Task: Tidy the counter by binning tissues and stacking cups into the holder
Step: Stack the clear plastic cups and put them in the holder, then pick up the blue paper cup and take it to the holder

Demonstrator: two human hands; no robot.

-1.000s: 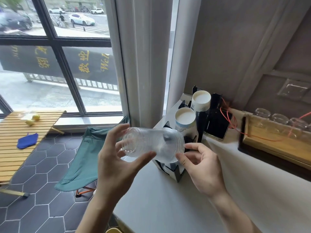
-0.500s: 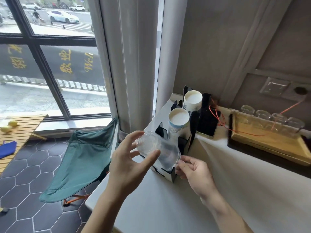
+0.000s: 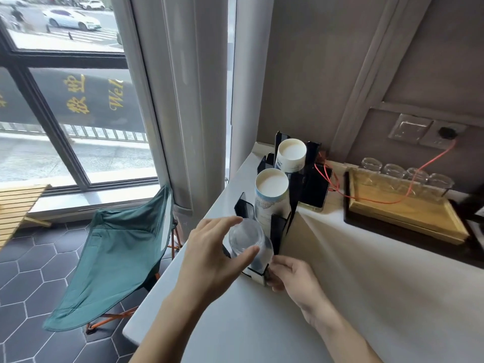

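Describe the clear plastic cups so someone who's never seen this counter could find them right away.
Find the white counter beside the window, then the black cup holder at its window end. The clear plastic cups sit upside down in its nearest slot, gripped by the left hand; unlike the two paper cup stacks behind, they are see-through.

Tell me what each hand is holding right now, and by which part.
The left hand grips the stack of clear plastic cups around its upturned base end. The right hand steadies the black cup holder at its near corner.
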